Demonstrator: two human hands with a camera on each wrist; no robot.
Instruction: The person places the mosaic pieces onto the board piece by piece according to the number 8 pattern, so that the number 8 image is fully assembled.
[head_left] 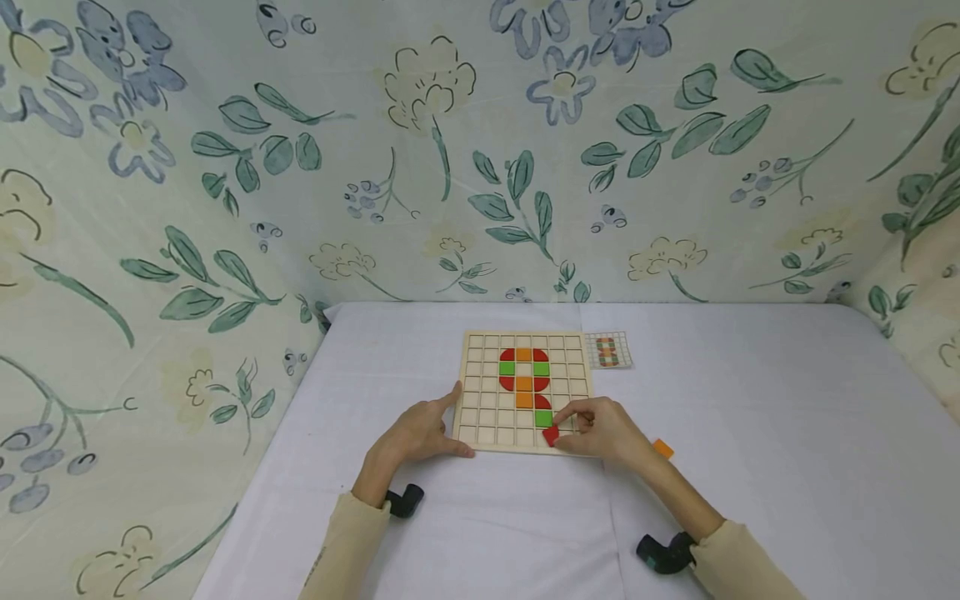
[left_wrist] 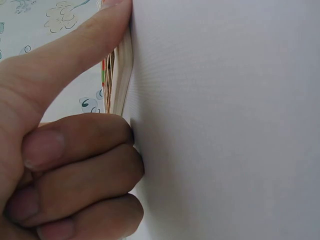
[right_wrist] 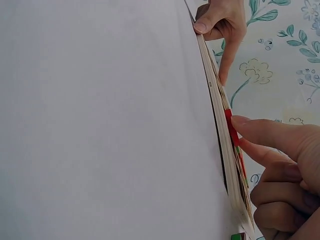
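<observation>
A wooden grid board (head_left: pixel 487 416) lies on the white cloth, with red, orange and green pieces in a loop and a tail below it. The left hand (head_left: pixel 417 432) grips the board's near left corner, forefinger at the left side and thumb at the front edge; its other fingers are curled in the left wrist view. Between thumb and forefinger, the right hand (head_left: pixel 603 427) pinches a red piece (head_left: pixel 551 436), turned at an angle over the cells below the lowest green piece (head_left: pixel 543 418). The right wrist view shows this red piece (right_wrist: pixel 231 127) at the board's surface.
A small printed pattern card (head_left: pixel 610 351) lies beside the board's far right corner. One loose orange piece (head_left: pixel 663 449) is on the cloth by the right forearm. Floral fabric (head_left: pixel 442 167) hangs behind the table.
</observation>
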